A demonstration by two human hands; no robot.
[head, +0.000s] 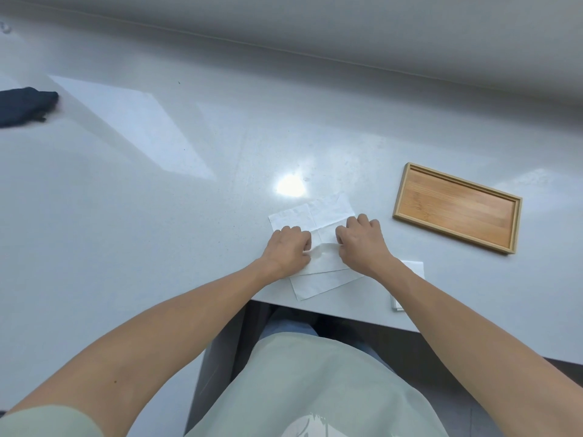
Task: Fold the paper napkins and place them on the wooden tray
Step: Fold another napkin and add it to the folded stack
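Pale, glossy surface point(157, 200) filling most of the view, with a bright glare spot just beyond the work area. Near its front edge, a white paper napkin point(310, 212) spread open, creases dividing it into panels, far half lying flat, near edge lifted and rolled over toward the far side. Left hand point(288, 247) on the napkin's left part, fingers curled down, knuckles up, pinching the raised fold. Right hand point(361, 239) mirrored on the right part, fingers likewise curled and closed on the same fold, thumb tucked beneath. Between the two hands, a puffed ridge of paper, not yet pressed flat. Underneath, a second napkin point(325, 285) lying flat, its near corner showing below the wrists and close to the surface's front edge. Further right, partly hidden by the right forearm, a small stack of white napkins point(413, 272) at the front edge. Wooden tray point(456, 208) to the far right of the hands, well apart from the napkin, rectangular, raised rim, angled on the surface, nothing inside. Far left, a dark blue cloth point(25, 105) bunched at the frame's edge. Beyond the surface, a plain grey wall. In the near foreground, bare forearms reaching forward, a pale green top, and a dark gap under the surface.
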